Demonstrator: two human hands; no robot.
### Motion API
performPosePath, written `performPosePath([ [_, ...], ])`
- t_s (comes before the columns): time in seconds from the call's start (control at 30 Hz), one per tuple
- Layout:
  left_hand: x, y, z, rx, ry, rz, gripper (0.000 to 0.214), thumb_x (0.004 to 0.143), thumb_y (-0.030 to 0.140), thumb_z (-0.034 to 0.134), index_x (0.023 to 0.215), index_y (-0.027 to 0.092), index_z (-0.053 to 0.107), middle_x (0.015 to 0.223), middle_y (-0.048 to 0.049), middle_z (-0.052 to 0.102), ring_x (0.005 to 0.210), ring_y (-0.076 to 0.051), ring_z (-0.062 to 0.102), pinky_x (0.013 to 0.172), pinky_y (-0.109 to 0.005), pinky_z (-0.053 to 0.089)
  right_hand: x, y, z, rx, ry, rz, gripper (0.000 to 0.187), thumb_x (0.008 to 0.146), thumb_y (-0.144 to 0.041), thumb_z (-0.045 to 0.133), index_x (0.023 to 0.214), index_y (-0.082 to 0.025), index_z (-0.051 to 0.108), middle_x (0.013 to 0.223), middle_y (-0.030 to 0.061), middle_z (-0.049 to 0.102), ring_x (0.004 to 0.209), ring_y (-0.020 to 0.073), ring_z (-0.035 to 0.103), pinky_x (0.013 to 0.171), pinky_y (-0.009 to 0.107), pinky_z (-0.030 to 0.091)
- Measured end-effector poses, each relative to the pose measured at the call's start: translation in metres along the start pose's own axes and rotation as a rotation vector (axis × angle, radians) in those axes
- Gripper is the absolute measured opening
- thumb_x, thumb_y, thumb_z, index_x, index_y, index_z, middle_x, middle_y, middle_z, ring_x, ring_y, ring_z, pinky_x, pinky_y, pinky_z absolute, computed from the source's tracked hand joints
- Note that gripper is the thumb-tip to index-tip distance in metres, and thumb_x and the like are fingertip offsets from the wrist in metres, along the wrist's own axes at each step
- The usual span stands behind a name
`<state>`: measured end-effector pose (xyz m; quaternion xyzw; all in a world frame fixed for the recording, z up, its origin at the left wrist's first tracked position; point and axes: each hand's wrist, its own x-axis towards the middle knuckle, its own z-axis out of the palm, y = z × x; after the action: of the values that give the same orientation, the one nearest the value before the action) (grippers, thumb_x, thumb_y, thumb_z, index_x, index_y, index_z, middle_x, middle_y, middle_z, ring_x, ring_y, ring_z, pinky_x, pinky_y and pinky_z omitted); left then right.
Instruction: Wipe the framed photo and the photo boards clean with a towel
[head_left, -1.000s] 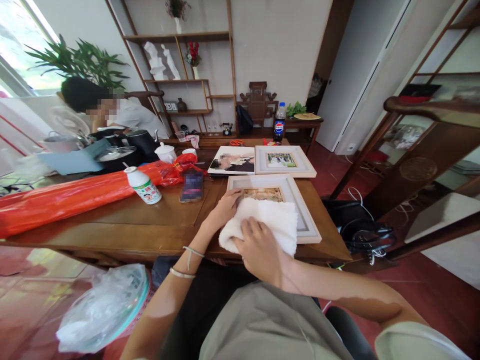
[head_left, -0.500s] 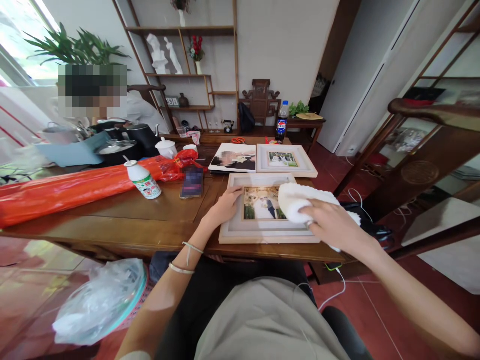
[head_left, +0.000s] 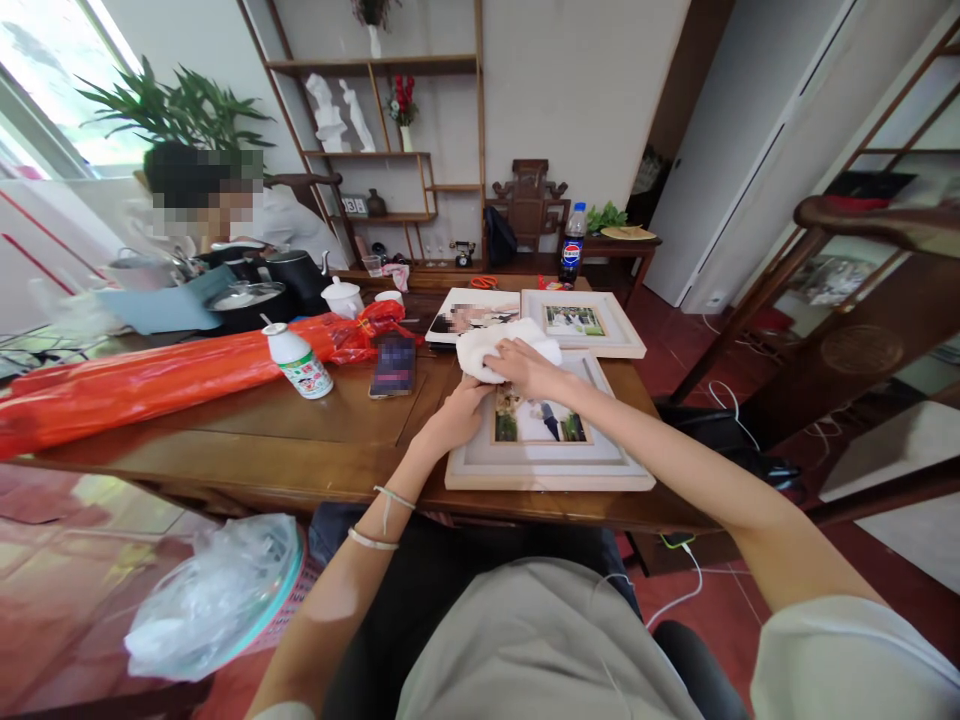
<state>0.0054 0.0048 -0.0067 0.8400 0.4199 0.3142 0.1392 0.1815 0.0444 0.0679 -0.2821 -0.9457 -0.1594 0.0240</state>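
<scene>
A white picture frame (head_left: 547,465) with a photo in it lies flat on the wooden table (head_left: 300,440) in front of me. My left hand (head_left: 456,415) rests on the frame's left edge, fingers bent against it. My right hand (head_left: 529,368) presses a white cloth (head_left: 487,345) onto the frame's far left corner, fingers closed on the cloth.
Two more framed photos (head_left: 589,325) lie beyond it. A phone (head_left: 394,367), a small white bottle (head_left: 298,362) and a long red plastic-wrapped roll (head_left: 150,385) lie to the left. Another person sits behind pots at the far left. A plastic-covered bowl (head_left: 214,595) sits low left.
My right hand carried the cloth from the frame's near edge out to its right side, then to the far left corner. The left hand stayed on the frame's left edge.
</scene>
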Motion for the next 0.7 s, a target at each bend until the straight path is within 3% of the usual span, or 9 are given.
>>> performPosePath([
  [0.2,0.000,0.000,-0.001,0.037,-0.026,-0.007,0.060,0.067,-0.005,0.036,0.120,0.012,0.060,0.133,-0.0132,0.052,0.127,-0.025,0.044,0.109,-0.045,0.034,-0.027,0.015,-0.007,0.034,-0.058,0.049,0.030,0.078,-0.015,0.051,0.108,-0.013,0.054,0.093,0.0113,0.055,0.088,0.0243,0.047,0.076,0.030,0.032],
  [0.47,-0.002,0.003,-0.002,0.075,-0.046,-0.054,0.062,0.069,-0.005,0.035,0.125,0.012,0.056,0.136,-0.0116,0.050,0.130,-0.023,0.042,0.111,-0.042,0.033,-0.094,0.035,-0.019,-0.138,-0.187,0.243,0.040,0.067,0.003,0.045,0.100,-0.015,0.058,0.081,0.0099,0.059,0.082,0.0238,0.051,0.070,0.031,0.031],
  [0.57,-0.002,0.003,-0.002,0.065,-0.035,-0.049,0.061,0.069,-0.005,0.035,0.124,0.012,0.056,0.136,-0.0121,0.049,0.130,-0.023,0.042,0.111,-0.042,0.033,-0.113,0.019,-0.025,-0.128,-0.162,0.276,0.040,0.066,0.003,0.045,0.097,-0.016,0.059,0.080,0.0096,0.059,0.085,0.0247,0.051,0.070,0.031,0.033],
  [0.7,-0.003,0.003,-0.001,0.061,-0.032,-0.048,0.062,0.070,-0.005,0.035,0.125,0.013,0.056,0.137,-0.0111,0.048,0.130,-0.023,0.042,0.111,-0.043,0.033,-0.131,-0.033,-0.046,0.031,-0.164,0.203,0.036,0.064,-0.003,0.049,0.095,-0.017,0.060,0.078,0.0085,0.058,0.083,0.0238,0.051,0.069,0.031,0.036],
])
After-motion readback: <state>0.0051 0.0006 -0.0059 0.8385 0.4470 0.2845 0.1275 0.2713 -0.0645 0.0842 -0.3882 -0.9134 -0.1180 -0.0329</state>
